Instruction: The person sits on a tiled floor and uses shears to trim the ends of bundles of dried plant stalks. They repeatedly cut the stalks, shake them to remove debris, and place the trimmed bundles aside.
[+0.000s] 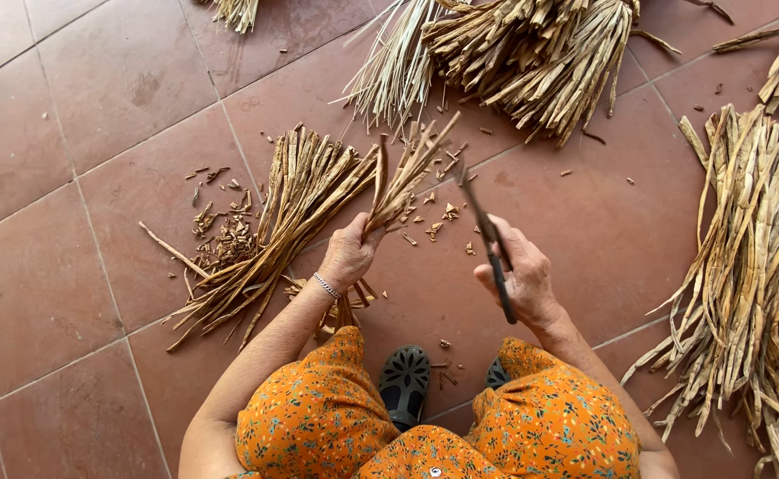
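Centrally, left hand (348,255) fist-tight around dried stalk bunch (400,182); right hand (518,275) fingers curled, clasping dark blade (487,238); no containers visible.

No packages, labels, signs or screens show anywhere in view.
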